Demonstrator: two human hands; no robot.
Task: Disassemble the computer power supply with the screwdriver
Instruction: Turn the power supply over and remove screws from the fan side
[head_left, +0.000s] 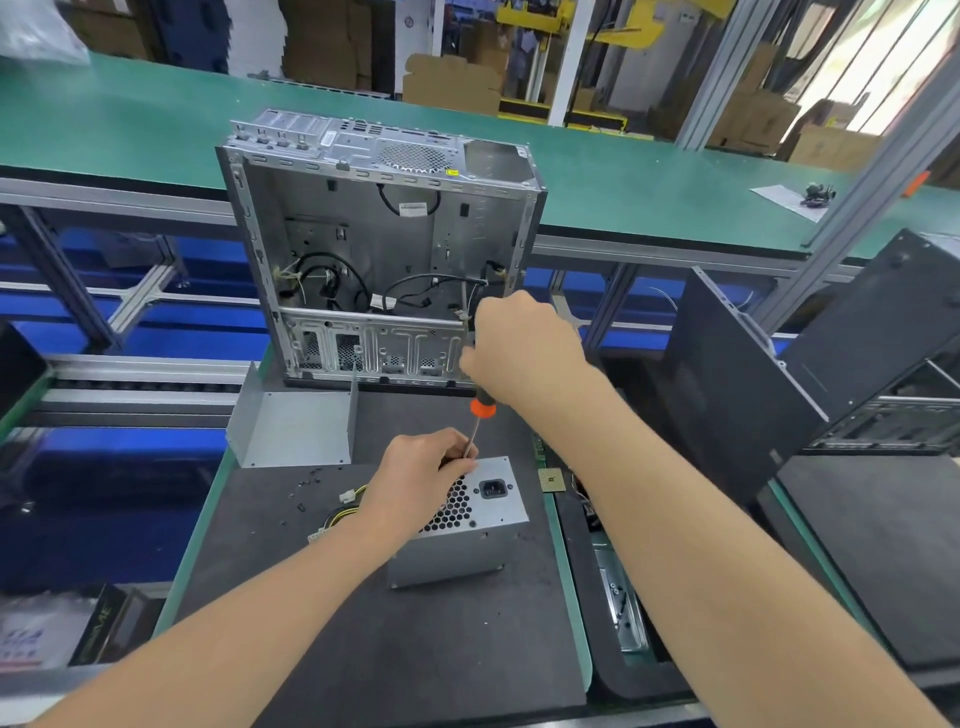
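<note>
The grey metal power supply (470, 530) stands on the dark mat, its perforated face with the black power socket turned up. My left hand (415, 480) lies over the far left part of that face and pinches the screwdriver's metal shaft near the tip. The screwdriver (480, 415) stands almost upright over the supply, its orange collar showing below my right hand (519, 345), which grips the handle from above. The tip is hidden by my left fingers. Yellow and black cables (337, 514) trail from the supply's left side.
An open, emptied computer case (374, 249) stands upright behind the supply. A bent grey metal cover (296, 426) lies left of it, with several small black screws (306, 488) scattered on the mat (415, 649). Dark case panels (779, 374) lean at the right.
</note>
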